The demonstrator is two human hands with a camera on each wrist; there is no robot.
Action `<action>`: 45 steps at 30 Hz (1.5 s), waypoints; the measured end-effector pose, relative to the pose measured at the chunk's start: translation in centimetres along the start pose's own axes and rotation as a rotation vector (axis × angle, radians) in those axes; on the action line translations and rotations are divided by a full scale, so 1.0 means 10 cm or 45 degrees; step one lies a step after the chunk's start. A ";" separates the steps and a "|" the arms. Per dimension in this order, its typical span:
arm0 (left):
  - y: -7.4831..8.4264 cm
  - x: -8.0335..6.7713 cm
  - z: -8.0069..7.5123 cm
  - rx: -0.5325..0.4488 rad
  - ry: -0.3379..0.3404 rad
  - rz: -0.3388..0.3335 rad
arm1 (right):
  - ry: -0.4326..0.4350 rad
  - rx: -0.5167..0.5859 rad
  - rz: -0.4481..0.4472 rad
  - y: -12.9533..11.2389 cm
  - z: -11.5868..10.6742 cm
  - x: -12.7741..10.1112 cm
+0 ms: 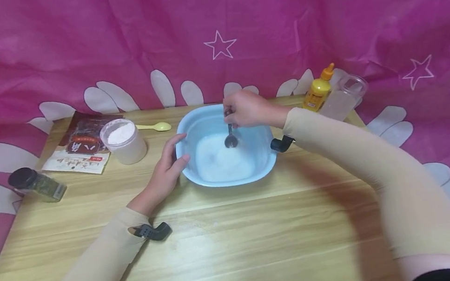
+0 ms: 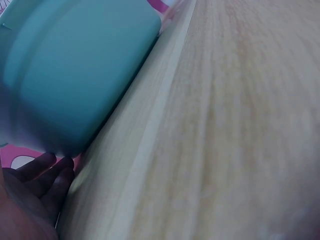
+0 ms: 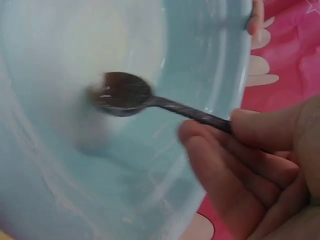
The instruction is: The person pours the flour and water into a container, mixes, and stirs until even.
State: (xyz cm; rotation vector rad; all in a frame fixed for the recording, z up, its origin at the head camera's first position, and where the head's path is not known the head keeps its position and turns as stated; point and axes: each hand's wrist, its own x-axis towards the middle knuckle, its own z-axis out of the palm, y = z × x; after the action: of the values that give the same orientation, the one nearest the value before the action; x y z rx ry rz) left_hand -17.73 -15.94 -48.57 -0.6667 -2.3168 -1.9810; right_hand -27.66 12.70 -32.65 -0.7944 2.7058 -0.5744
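Head view: 1 basin point(image 1: 189, 126), 1 spoon point(image 1: 230, 137), 2 hands, R hand point(image 1: 246, 109) pinching spoon.

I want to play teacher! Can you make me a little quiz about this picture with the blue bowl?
1. True or false: the right hand holds a spoon in the blue bowl.
2. What does the left hand touch?
A. jar
B. bowl's side
C. yellow bottle
3. What colour is the stuff in the bowl?

Key: 1 true; 2 B; 3 white.
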 end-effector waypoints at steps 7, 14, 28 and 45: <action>0.10 -0.01 0.01 0.033 0.003 -0.033 | -0.330 0.210 -0.023 -0.08 0.02 -0.07; 0.13 -0.04 0.05 0.016 -0.004 -0.082 | -0.201 0.327 -0.022 -0.07 0.12 0.03; 0.13 -0.01 0.01 0.037 -0.014 -0.090 | -0.243 0.259 -0.001 0.01 0.06 -0.07; 0.13 -0.01 0.00 0.027 -0.023 -0.100 | -0.136 0.150 0.075 0.10 -0.02 -0.03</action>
State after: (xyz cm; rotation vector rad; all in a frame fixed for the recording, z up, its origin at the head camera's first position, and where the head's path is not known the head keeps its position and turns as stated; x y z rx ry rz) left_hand -17.17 -15.81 -47.36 -0.6040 -2.4070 -1.9865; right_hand -27.88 13.69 -32.87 -0.6922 2.5627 -0.6519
